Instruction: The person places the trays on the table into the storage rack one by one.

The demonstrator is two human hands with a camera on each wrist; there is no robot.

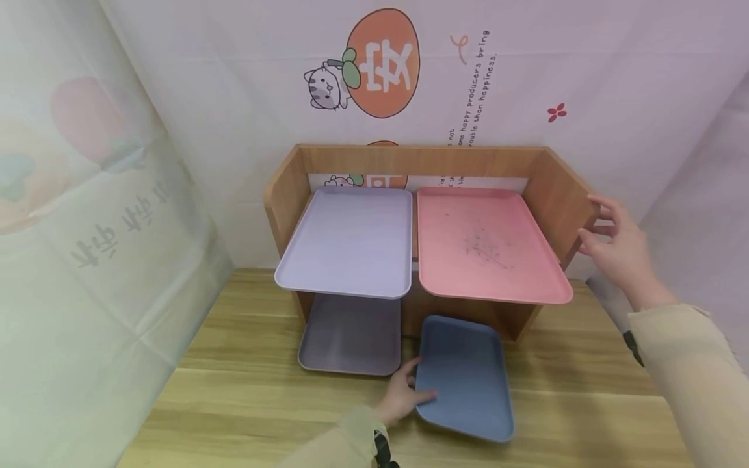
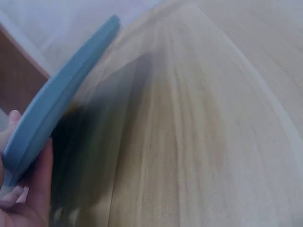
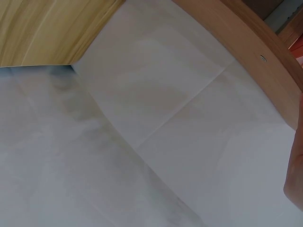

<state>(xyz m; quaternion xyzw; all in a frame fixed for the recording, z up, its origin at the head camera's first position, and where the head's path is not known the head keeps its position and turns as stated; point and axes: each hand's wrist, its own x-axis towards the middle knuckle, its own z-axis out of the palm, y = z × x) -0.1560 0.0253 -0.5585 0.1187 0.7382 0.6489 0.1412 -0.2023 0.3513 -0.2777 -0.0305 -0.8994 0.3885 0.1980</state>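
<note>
My left hand (image 1: 402, 392) grips the left edge of a blue tray (image 1: 465, 377), thumb on its upper face. In the left wrist view the tray (image 2: 61, 94) is held off the wood at a tilt, its shadow below and fingers on both sides of its rim. My right hand (image 1: 623, 250) holds the front edge of the right side panel of a wooden shelf (image 1: 562, 195), fingertips and thumb on either side. Only part of that hand (image 3: 294, 175) shows in the right wrist view, beside the shelf panel (image 3: 255, 61).
A lavender tray (image 1: 351, 240) and a pink tray (image 1: 491, 244) with dark marks lie side by side on the shelf's top, jutting out in front. Below the lavender one, a grey tray (image 1: 354, 335) sits in the lower left. Printed cloth (image 1: 246, 78) hangs behind the wood-grain table (image 1: 246, 390).
</note>
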